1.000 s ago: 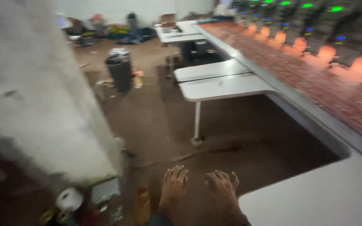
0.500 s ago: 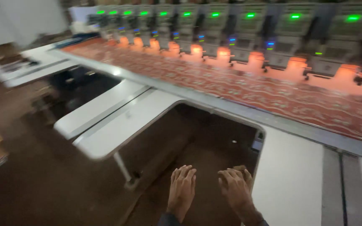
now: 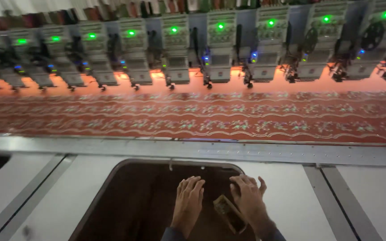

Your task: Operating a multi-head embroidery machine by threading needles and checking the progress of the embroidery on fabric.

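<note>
Both hands reach forward, backs up, over a dark rounded cutout (image 3: 130, 205) in the white machine table (image 3: 291, 196). My left hand (image 3: 188, 205) is flat with its fingers stretched out and holds nothing. My right hand (image 3: 249, 201) has its fingers slightly spread near the cutout's far right corner. A small flat dark patterned piece (image 3: 228, 214) sits between the hands, against the thumb side of my right hand. Whether that hand grips it is unclear.
Beyond the table, a long red cloth with rows of pale floral embroidery (image 3: 202, 116) stretches across the view behind a metal rail (image 3: 202, 149). Above it stands a row of several embroidery heads (image 3: 220, 44) with green lights. Grey seams divide the table panels.
The view has swung from the concrete pillar and floor round to face the machine square on. Both hands stay low and centred, now over the cutout. The small patterned piece is newly visible.
</note>
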